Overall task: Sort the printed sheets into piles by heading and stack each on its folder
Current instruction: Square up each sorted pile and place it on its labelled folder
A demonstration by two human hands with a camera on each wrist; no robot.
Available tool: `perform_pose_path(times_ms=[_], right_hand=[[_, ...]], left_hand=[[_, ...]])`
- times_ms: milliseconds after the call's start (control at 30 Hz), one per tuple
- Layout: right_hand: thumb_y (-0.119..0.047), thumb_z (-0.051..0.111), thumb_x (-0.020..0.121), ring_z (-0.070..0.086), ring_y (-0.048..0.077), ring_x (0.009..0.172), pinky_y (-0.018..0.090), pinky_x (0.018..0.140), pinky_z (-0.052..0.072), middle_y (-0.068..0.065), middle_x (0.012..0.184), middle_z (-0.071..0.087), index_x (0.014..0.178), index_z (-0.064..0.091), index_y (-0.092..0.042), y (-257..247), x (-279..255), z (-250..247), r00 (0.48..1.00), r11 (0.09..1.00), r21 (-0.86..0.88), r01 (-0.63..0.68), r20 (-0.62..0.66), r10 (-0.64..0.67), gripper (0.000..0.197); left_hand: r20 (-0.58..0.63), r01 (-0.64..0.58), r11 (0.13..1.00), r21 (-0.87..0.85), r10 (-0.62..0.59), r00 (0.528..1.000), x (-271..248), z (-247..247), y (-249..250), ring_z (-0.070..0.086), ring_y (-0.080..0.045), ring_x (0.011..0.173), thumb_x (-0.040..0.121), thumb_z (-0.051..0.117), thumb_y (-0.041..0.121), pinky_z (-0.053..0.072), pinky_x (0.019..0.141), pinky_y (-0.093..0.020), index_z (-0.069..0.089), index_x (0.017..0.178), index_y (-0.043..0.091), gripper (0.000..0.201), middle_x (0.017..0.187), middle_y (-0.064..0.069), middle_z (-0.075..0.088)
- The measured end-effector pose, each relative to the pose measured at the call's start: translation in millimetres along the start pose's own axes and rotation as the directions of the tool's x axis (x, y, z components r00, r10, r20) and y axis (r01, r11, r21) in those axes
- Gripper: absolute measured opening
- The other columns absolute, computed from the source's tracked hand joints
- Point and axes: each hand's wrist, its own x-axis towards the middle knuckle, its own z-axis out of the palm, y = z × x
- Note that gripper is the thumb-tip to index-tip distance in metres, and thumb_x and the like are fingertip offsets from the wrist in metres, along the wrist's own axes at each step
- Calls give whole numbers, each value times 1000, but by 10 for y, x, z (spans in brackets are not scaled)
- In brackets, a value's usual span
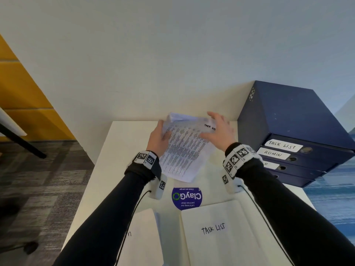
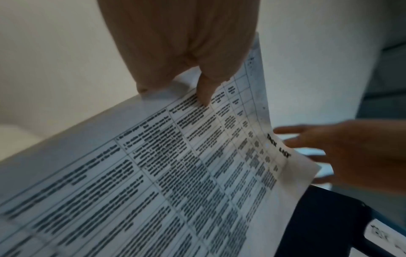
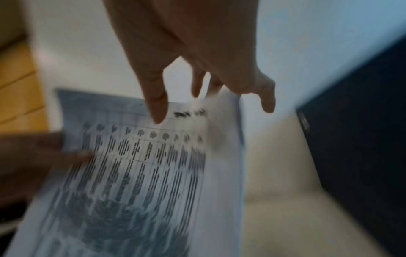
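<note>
My left hand (image 1: 163,136) grips a stack of printed sheets (image 1: 184,152) by its left edge, thumb (image 2: 204,93) on top, and holds it tilted above the white table (image 1: 119,150). The top sheet (image 2: 175,173) is a printed table with a handwritten heading that looks like TASK LIST near its far right corner. My right hand (image 1: 217,129) hovers over that corner with fingers spread and straight (image 3: 157,104), holding nothing. Near me lie a cream folder marked TASK LIST (image 1: 213,231) and a second cream folder (image 1: 144,237) to its left, its label mostly hidden by my left arm.
A dark blue drawer cabinet (image 1: 288,120) stands at the table's right, its drawers labelled TASK LIST and ADMIN. A round blue ClayGo sticker (image 1: 186,197) lies between the sheets and the folders. The wall runs along the table's far edge; carpeted floor lies to the left.
</note>
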Motion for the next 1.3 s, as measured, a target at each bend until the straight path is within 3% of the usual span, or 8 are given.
perform_pose_path(times_ms=[100,200,433,567,733,900,1067,1300], right_hand=[[-36,73,69,45,21,118,59,109,20,-7,121,55,120,50,-36,-269,25,-88,981,983,-114,147,147,-130,56],[-22,71,76,59,20,81,28,72,47,-2,85,63,98,63,-20,-381,-18,-117,982,993,105,56,173,-73,23],[-20,66,86,65,19,88,33,81,53,3,96,69,99,67,-7,207,-333,48,971,873,427,-237,69,230,18],[-13,67,85,65,27,100,47,93,50,11,107,69,114,63,-5,510,-523,153,936,697,633,-337,145,321,31],[-7,67,84,66,30,97,38,80,54,13,102,69,107,64,-5,555,-559,231,922,541,768,-342,163,352,24],[-6,72,79,51,20,110,31,93,44,0,114,54,131,47,-23,645,-562,355,931,754,601,-263,-47,363,60],[-13,54,93,48,13,102,20,88,34,-2,137,29,146,27,-34,590,-667,267,983,986,158,-56,-166,83,62],[3,42,93,48,17,108,19,84,39,8,147,22,149,23,-21,592,-658,257,1000,992,-129,1,-27,-5,64]], left_hand=[[119,-244,953,181,225,967,91,27,309,53,-26,77,96,44,7,31,61,-30,44,106,4,11,88,-6,55],[209,-379,872,309,326,922,116,69,494,53,-30,82,94,45,7,37,66,-35,45,105,4,11,92,-10,55],[147,-83,771,631,-13,989,45,-195,-2,56,-21,86,86,57,51,40,84,-37,51,98,20,34,92,5,57],[-31,194,978,78,-192,981,-106,-277,-275,52,-14,78,75,77,33,38,61,-25,54,87,15,31,85,4,56],[-151,147,917,-370,-215,965,-214,-137,-340,56,-14,83,77,75,11,42,69,-25,52,94,15,29,91,3,59],[-121,190,972,-141,-207,971,-267,73,-481,54,-25,95,85,64,9,42,70,-30,40,126,22,50,113,-4,51],[-19,-113,938,328,126,992,-275,110,-532,48,-22,54,94,48,6,47,55,-31,13,151,33,72,119,-8,32],[22,-212,855,474,229,973,-324,121,-639,50,-35,103,93,50,7,54,74,-40,33,146,21,58,136,-20,30]])
